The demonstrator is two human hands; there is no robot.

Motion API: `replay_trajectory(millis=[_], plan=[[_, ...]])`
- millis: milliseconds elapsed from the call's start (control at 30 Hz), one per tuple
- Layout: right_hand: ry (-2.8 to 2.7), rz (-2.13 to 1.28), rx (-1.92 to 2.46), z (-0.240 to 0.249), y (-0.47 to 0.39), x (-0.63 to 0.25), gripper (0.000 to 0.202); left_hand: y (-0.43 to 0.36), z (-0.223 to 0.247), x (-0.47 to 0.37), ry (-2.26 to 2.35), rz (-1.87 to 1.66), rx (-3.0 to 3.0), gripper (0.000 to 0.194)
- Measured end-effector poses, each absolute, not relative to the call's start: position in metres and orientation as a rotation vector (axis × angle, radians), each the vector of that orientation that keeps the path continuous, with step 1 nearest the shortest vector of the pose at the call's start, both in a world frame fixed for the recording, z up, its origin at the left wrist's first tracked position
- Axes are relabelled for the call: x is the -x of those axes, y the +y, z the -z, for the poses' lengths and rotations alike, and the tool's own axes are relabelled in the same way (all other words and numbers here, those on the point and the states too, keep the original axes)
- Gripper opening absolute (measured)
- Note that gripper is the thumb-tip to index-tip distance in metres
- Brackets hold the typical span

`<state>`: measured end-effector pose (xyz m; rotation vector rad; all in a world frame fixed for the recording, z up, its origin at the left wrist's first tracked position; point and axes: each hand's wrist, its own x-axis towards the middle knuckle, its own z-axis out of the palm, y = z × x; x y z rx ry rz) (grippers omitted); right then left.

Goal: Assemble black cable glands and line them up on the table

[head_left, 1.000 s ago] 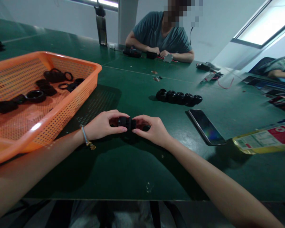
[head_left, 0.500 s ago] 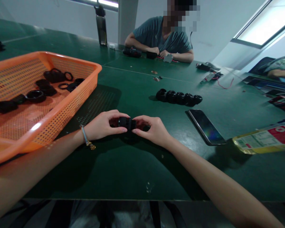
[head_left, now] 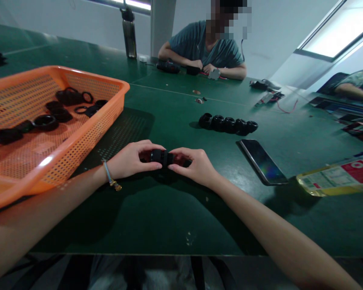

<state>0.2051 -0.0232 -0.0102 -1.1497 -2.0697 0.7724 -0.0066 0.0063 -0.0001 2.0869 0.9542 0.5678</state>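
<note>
Between my two hands is a black cylindrical part with a wider ring at its middle. My left hand pinches its left end between thumb and fingers. Its right end is gripped the same way by my right hand. The fingers cover some of the part, so its exact kind cannot be made out. Farther off, to the right of my hands, a row of several black rounded parts with ring-shaped openings lies on the green table.
An orange perforated basket at left holds several black ring-ended pieces. On the right lie a phone and a bottle of yellow liquid. Across the table a person sits near a dark bottle; another person's arm rests at far right.
My hands and the black part stay almost in the same place. The person opposite has shifted slightly left, and the arm at far right has moved a little.
</note>
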Motion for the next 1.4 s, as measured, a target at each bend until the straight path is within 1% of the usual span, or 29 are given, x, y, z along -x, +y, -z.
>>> replay_trajectory(millis=[967,1400], plan=[[-2.077,-0.814,1.170,0.0082,-0.0234,-0.2046,0.020,0.0072,0.0020,0.0079,0.949,-0.572,-2.125,0.045],[-2.075,-0.830,1.164,0.0086,-0.0229,-0.2041,0.020,0.0062,0.0013,0.0080,0.947,-0.570,-2.134,0.048]])
